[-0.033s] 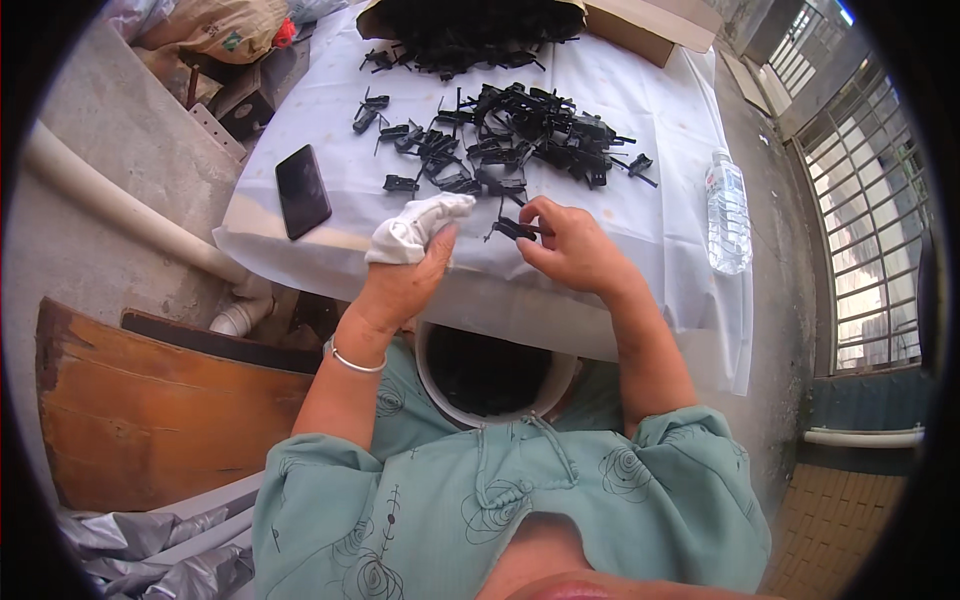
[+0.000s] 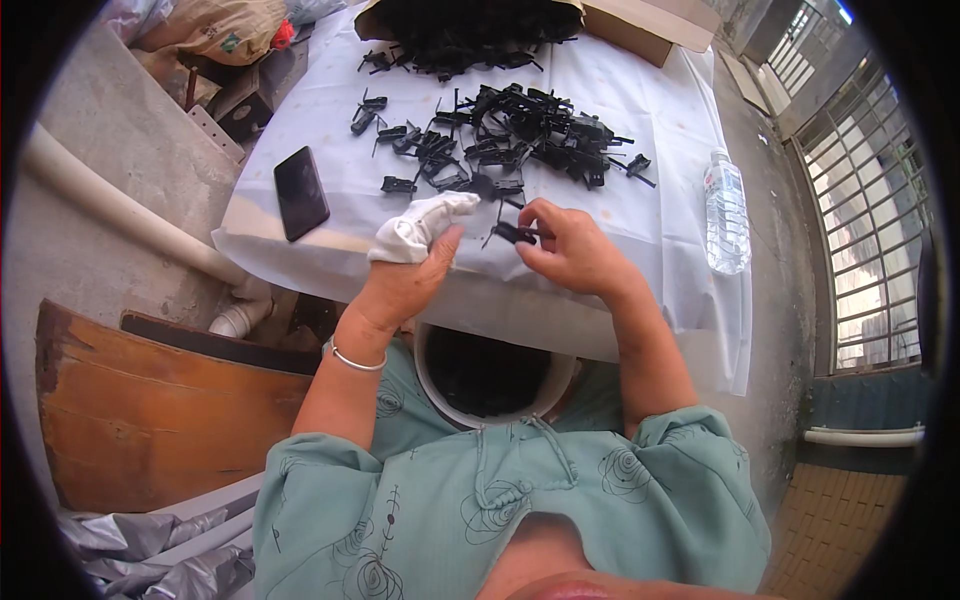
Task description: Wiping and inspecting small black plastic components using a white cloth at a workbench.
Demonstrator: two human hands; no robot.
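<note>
Between the thumb and fingers of my right hand (image 2: 572, 250) is a small black plastic part (image 2: 514, 233) with thin prongs, held above the near edge of the table. My left hand (image 2: 415, 240) is just left of it, its fingers in a white glove (image 2: 412, 232) and its thumb bare. Those gloved fingers are stretched toward the right, apart from the thumb, and I see nothing in them. Beyond both hands lies a loose pile of similar black parts (image 2: 540, 130), with several scattered at its left side.
A white cloth (image 2: 640, 280) covers the table. On it are a phone (image 2: 301, 194), a clear bottle (image 2: 727, 212), and at the back a box (image 2: 650, 30) and a heap of black parts (image 2: 480, 35). Between my knees stands a bucket (image 2: 425, 375), dark inside.
Very little differs. The black part in my right hand has tilted slightly, and my left hand has shifted a touch to the right.
</note>
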